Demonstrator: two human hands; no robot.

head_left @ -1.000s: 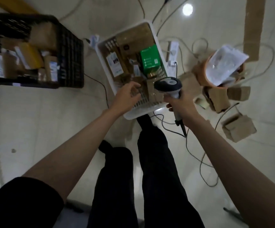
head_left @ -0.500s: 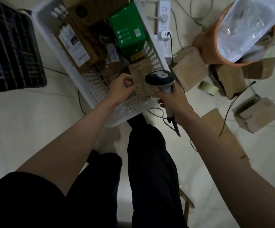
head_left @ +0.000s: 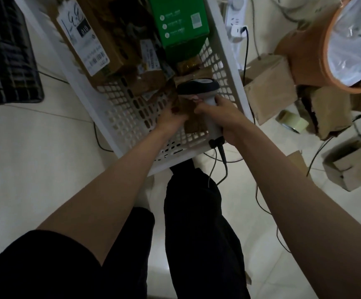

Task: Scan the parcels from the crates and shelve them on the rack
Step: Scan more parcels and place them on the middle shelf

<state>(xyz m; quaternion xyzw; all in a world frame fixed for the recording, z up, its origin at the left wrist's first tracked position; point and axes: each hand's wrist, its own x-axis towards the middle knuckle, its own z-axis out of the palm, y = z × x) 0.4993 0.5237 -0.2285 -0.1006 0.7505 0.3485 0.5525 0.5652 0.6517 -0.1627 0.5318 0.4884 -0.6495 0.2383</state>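
Observation:
A white perforated crate (head_left: 132, 117) lies on the floor in front of me, holding several parcels: a green box (head_left: 179, 24), a long brown box with a white label (head_left: 89, 39), and smaller brown ones. My left hand (head_left: 171, 119) grips a small brown parcel (head_left: 191, 117) inside the crate's near end. My right hand (head_left: 220, 117) holds the handle of a grey barcode scanner (head_left: 198, 88), whose head sits directly over that parcel. The parcel's label is hidden under the scanner.
A black crate (head_left: 7, 61) stands at the left. To the right sit an orange bin with a plastic liner (head_left: 317, 52), several cardboard boxes (head_left: 268, 87), a tape roll (head_left: 294, 121) and a power strip (head_left: 235, 20). Cables run across the tiled floor. My dark-trousered legs are below.
The view has closed in on the white crate. Both hands have moved deeper into it, and the scanner now sits right above the small brown parcel held by my left hand.

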